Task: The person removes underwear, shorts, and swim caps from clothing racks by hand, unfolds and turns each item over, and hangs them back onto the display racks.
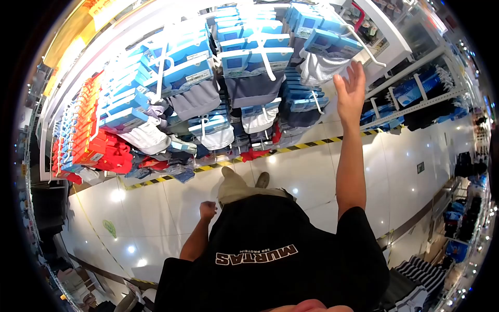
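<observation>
At the rack, the right hand (350,91) touches a level blue packet (332,44).

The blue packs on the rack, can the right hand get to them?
Probably yes. The right hand is raised with open fingers, right beside the blue packs on the hooks, with nothing between them. I cannot tell whether it touches them.

The person wears a black short-sleeved T-shirt (275,255) with white block lettering across the chest, seen upside down from above, and a smaller white line beside it that is too fine to read surely. Below it show khaki trousers (236,187) and what looks like a dark shoe (262,180). Both arms are bare from the sleeve hems down, with no watch or rings visible.
</observation>
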`<state>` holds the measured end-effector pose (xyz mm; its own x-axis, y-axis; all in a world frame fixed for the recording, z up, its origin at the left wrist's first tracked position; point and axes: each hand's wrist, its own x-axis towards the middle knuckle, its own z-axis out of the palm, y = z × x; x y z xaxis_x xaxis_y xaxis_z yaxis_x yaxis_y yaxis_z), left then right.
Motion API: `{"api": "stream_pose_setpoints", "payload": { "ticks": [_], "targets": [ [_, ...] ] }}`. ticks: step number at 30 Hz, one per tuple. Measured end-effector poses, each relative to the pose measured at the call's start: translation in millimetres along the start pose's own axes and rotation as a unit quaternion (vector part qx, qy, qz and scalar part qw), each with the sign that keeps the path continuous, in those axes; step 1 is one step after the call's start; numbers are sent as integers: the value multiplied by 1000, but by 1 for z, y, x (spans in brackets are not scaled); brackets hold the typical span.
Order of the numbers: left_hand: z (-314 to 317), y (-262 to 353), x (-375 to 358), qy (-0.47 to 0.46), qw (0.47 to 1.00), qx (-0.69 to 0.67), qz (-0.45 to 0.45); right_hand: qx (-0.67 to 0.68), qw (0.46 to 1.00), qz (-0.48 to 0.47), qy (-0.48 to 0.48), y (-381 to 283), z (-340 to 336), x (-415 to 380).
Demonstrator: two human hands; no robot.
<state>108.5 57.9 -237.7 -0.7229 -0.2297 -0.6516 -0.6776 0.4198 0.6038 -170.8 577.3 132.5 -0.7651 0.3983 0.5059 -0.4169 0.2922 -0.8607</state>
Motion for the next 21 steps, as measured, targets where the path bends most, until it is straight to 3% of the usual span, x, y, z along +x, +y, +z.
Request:
{"api": "stream_pose_setpoints", "payload": {
  "ticks": [6, 10, 15, 18, 21],
  "targets": [
    [24, 85, 28, 125, 964, -45, 231, 128, 991, 33, -4, -11, 23, 41],
    [20, 114, 28, 89, 978, -78, 171, 161, 983, 89, -1, -9, 20, 40],
    [24, 130, 23, 76, 973, -155, 151, 134, 989, 55, 2, -40, -3, 19],
    [31, 139, 27, 16, 976, -159, 150, 177, 983, 44, 28, -47, -38, 6],
    [30, 211, -15, -109, 957, -249, 105, 256, 965, 49, 26, -63, -66, -18]
  ]
}}
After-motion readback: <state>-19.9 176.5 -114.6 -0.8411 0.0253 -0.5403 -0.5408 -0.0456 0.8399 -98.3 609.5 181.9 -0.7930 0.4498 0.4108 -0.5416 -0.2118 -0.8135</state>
